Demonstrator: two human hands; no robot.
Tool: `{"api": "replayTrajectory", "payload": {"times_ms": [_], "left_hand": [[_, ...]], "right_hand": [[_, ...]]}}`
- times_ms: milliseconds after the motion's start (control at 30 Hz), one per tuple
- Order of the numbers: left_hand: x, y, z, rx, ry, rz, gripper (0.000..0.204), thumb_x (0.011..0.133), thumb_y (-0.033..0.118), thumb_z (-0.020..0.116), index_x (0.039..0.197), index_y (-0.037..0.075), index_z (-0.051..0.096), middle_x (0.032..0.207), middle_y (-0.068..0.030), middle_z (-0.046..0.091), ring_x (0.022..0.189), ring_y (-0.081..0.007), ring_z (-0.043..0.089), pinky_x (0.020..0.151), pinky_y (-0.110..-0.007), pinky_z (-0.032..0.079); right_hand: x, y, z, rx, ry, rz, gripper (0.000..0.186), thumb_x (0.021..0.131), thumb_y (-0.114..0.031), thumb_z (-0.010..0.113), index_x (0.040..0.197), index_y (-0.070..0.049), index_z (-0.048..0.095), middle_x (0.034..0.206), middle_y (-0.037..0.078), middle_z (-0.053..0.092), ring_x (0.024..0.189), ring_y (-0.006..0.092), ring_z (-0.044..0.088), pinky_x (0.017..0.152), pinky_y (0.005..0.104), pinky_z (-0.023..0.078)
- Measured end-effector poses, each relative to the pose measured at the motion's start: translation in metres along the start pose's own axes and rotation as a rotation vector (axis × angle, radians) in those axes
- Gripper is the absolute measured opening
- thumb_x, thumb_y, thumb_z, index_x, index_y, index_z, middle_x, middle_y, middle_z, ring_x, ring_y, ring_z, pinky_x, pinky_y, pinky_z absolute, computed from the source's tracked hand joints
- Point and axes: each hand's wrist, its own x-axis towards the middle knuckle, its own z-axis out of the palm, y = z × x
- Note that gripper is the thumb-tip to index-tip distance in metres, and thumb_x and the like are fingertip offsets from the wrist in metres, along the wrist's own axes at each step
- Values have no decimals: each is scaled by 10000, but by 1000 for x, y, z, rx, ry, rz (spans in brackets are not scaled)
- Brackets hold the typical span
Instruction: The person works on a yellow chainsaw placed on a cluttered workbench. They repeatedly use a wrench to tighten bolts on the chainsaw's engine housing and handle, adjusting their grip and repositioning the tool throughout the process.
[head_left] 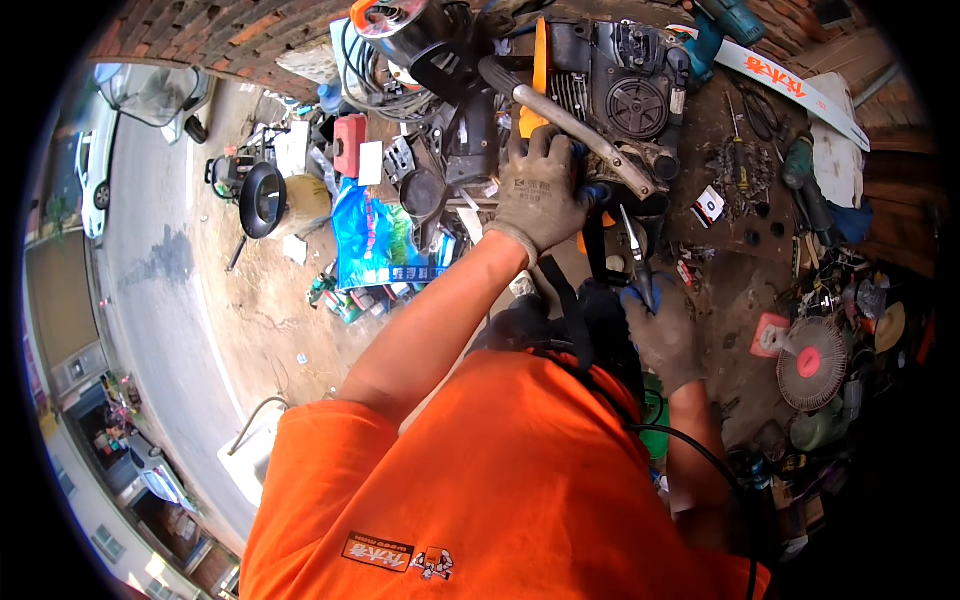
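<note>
A dirty chainsaw body [637, 95] with a round vented cover lies on the workbench ahead of me. A bare metal handlebar [560, 118] runs across it, beside an orange panel. My left hand [540, 190], in a grey-brown work glove, presses on the saw with its fingers curled over the part below the bar; the exact spot under them is hidden. Closer to me, my right hand [665, 325], gloved too, is closed round long-nose pliers [637, 245]. Their jaws point away from me at the black parts by the saw's near end.
Right of the saw lie a loose chain [750, 165], a screwdriver [739, 160] and a white guide bar [790, 85]. A fan [811, 364] stands among clutter at right. Left are a blue bag [370, 235], a red box [350, 145] and a bucket [305, 205]; a road lies beyond.
</note>
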Motion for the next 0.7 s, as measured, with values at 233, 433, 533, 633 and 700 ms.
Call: {"api": "replayTrajectory", "payload": {"times_ms": [233,433,533,633,700], "left_hand": [[4,-6,-8,-147,-71,9,584,728,240,844,1231,61,608,1239,-215,565,1094,-447,589,958,-520,499],[6,-3,-17,-211,-118,-58,568,753,234,820,1265,99,613,1283,-173,557,1127,-430,594,958,-505,517],[5,-4,-18,-205,-152,-62,580,751,256,829,1261,85,611,1288,-172,553,1116,-427,608,944,-504,529],[2,-8,-16,-167,-137,-6,599,744,287,845,1253,73,611,1285,-185,549,1106,-430,620,942,-506,537],[1,-11,-13,-151,-119,33,614,736,306,854,1250,72,611,1283,-198,546,1106,-434,623,947,-509,539]], "right_hand": [[25,-24,-47,-1108,264,-519,202,806,-169,635,953,-51,709,1258,137,603,1213,304,540,1040,483,399],[44,-36,-56,-1260,285,-706,236,841,-170,585,974,-43,733,1273,130,606,1235,303,526,1093,487,358],[44,-47,-61,-1354,241,-705,252,855,-165,582,997,-24,735,1277,140,602,1241,310,519,1094,492,357],[49,-53,-65,-1443,206,-741,282,877,-165,577,1054,-11,732,1294,153,587,1244,320,509,1091,498,359],[48,-66,-66,-1543,143,-733,295,887,-162,576,1092,-13,728,1306,156,578,1237,317,513,1065,493,372]]}}
